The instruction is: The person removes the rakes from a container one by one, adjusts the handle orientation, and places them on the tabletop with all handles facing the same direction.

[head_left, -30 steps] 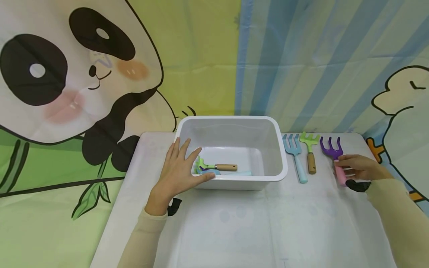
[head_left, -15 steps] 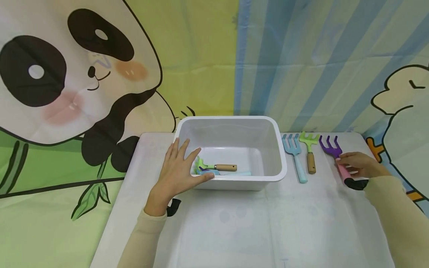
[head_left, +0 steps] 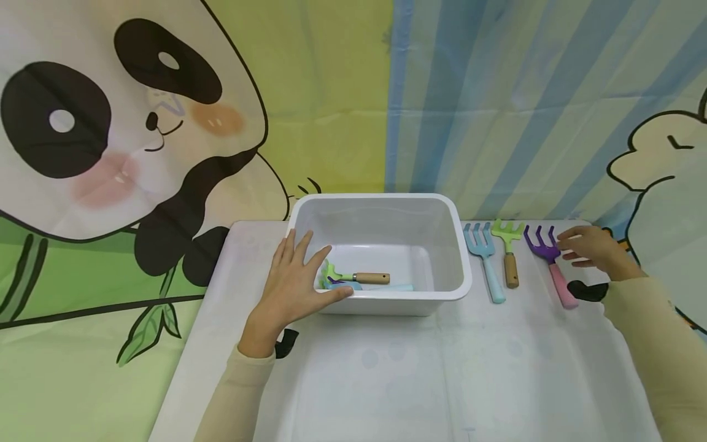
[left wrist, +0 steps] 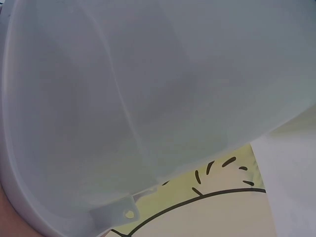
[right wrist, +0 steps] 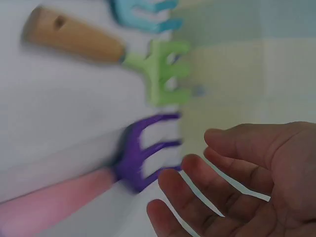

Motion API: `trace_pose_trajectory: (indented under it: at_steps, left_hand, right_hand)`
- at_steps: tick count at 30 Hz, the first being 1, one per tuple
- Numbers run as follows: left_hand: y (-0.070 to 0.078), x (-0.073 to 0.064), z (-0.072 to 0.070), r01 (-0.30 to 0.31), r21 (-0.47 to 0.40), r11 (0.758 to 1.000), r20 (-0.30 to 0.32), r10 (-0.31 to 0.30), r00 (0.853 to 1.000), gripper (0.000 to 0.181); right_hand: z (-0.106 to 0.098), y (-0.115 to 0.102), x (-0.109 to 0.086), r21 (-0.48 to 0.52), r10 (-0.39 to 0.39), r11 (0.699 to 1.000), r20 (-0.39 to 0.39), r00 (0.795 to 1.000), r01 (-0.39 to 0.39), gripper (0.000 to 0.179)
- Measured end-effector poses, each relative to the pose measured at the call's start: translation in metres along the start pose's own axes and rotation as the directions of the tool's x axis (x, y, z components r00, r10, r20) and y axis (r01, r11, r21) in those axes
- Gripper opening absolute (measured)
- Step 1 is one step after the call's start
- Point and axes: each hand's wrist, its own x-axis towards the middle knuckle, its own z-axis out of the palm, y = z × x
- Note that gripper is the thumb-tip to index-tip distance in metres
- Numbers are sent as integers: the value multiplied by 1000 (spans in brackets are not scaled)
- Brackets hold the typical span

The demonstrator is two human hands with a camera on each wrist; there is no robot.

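Note:
My left hand [head_left: 295, 279] rests spread over the front left rim of a white plastic bin [head_left: 381, 304]. Inside the bin lie a green hand rake with a wooden handle [head_left: 371, 278] and a light blue tool [head_left: 400, 286], partly hidden by the rim and my thumb. At the right, my right hand [head_left: 596, 248] hovers beside a purple hand fork with a pink handle [head_left: 562, 285], its fingers loosely bent around nothing. The right wrist view shows those fingertips [right wrist: 170, 182] close to the purple tines.
Left of the purple fork lie a green rake with a wooden handle [head_left: 510, 270] and a light blue fork [head_left: 493, 276], side by side on the white table [head_left: 386, 374]. A printed panda and striped cloth [head_left: 497, 110] hangs behind the table.
My right hand has let go of the pink handle and moved up toward the purple tines. The fork has tilted slightly on the table. My left hand stays on the bin.

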Motion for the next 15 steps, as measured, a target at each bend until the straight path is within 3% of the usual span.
trace_pose_trajectory:
  at_steps: [7,15]
  left_hand:
    - [-1,-1,0,2,2,1000,-3,-2,1000,102]
    - [-1,0,1,2,12,1000,-3,-2,1000,103]
  right_hand:
    - [4,-83,-21,-70,-207,976,6,978,207,57]
    - [26,-165,-42,-115,-341,931,68,938,347,52]
